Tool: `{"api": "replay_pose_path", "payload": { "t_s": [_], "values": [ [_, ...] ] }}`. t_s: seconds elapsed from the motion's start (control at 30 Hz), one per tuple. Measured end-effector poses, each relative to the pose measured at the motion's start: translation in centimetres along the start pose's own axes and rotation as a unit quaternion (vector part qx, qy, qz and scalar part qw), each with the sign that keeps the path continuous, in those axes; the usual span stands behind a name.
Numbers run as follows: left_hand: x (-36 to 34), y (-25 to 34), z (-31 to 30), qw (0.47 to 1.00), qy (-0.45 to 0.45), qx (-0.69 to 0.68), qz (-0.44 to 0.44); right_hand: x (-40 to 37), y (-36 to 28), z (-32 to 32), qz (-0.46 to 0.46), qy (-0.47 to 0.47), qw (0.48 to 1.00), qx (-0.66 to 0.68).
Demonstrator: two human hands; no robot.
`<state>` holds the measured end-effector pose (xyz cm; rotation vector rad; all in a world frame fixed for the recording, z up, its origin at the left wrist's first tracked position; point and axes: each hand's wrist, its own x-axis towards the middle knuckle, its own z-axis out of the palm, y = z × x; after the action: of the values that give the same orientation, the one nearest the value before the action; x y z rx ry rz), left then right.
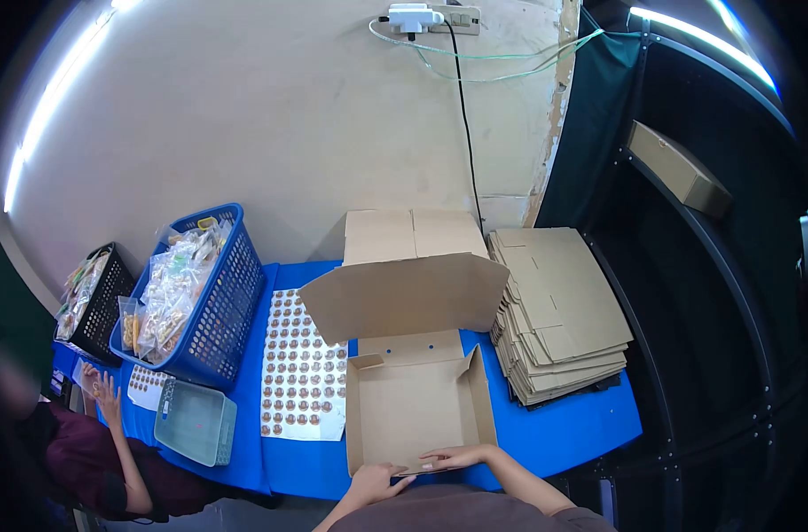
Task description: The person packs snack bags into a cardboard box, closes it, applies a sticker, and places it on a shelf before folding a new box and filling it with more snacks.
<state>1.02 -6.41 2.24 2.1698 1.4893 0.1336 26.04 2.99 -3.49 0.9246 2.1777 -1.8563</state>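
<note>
An open cardboard box (pixel 413 403) stands in front of me on the blue-covered table, its lid (pixel 404 297) raised at the far side. My left hand (pixel 375 483) grips the near wall at its left part, fingers over the top edge. Just to the right, my right hand (pixel 455 457) holds the same wall, its fingers reaching inside. Both hands are partly closed around the cardboard; the undersides of the fingers are hidden. Left of the box lies a sheet of round brown stickers (pixel 302 381).
Flattened cardboard boxes (pixel 564 293) are stacked at right. Another cardboard box (pixel 413 232) stands behind the lid. At left are a blue basket (pixel 222 328) of bagged items, a black basket (pixel 109 297) and a clear plastic bin (pixel 219 430). A co-worker (pixel 89 452) has raised hands there.
</note>
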Motion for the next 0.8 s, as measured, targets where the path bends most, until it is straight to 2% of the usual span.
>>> {"api": "replay_pose_path", "payload": {
  "t_s": [0.07, 0.1, 0.13, 0.17, 0.2, 0.23, 0.37, 0.47, 0.57, 0.63, 0.67, 0.73, 0.77, 0.8],
  "values": [
    [-0.6, -0.3, 0.0, 1.0, 0.013, -0.012, 0.017, -1.0, -0.6, -1.1, -0.029, 0.067, 0.974, 0.216],
    [-0.9, -0.3, -0.1, 1.0, -0.002, -0.012, 0.015, -1.5, -0.9, -2.3, -0.059, 0.177, 0.966, 0.181],
    [-1.2, -0.3, 0.0, 1.0, -0.017, -0.015, 0.013, -1.5, -0.4, -3.4, -0.079, 0.315, 0.937, 0.125],
    [-1.4, -0.5, 0.5, 1.0, -0.019, -0.02, 0.013, -1.7, 0.1, -4.6, -0.097, 0.445, 0.888, 0.063],
    [-1.4, -1.0, 1.1, 0.999, -0.011, -0.033, 0.011, -2.6, -0.6, -6.5, -0.061, 0.511, 0.851, -0.105],
    [-1.5, -1.2, 1.5, 0.999, -0.003, -0.045, 0.009, -3.4, -1.3, -8.3, -0.024, 0.559, 0.784, -0.268],
    [-2.0, -1.1, 1.2, 1.0, -0.017, -0.015, -0.009, -4.4, -1.2, -12.1, 0.019, 0.529, 0.793, -0.3],
    [-2.3, -2.0, 2.3, 0.999, 0.008, -0.033, 0.012, -3.2, -0.8, -14.3, 0.027, 0.474, 0.823, -0.312],
    [-2.9, -2.0, 2.1, 0.999, -0.019, -0.035, -0.001, -1.3, -1.7, -16.1, -0.021, 0.47, 0.843, -0.262],
    [-3.2, -2.4, 2.7, 0.999, 0.006, -0.048, 0.011, 0.2, -2.4, -16.9, 0.022, 0.453, 0.871, -0.187],
    [-3.4, -2.4, 2.7, 0.999, 0.004, -0.046, 0.008, 1.1, -2.4, -17.4, 0.02, 0.452, 0.872, -0.183],
    [-3.6, -1.5, 1.6, 0.998, 0.007, -0.058, -0.028, 3.3, -0.8, -18.0, 0.148, 0.434, 0.86, -0.223],
    [-3.4, -1.7, 1.6, 0.998, 0.002, -0.06, -0.028, 4.6, 0.9, -18.0, 0.156, 0.518, 0.807, -0.236],
    [-3.0, -1.9, 2.1, 0.997, -0.007, -0.061, -0.042, 4.9, 1.5, -18.0, 0.162, 0.513, 0.809, -0.235]
  ]
}}
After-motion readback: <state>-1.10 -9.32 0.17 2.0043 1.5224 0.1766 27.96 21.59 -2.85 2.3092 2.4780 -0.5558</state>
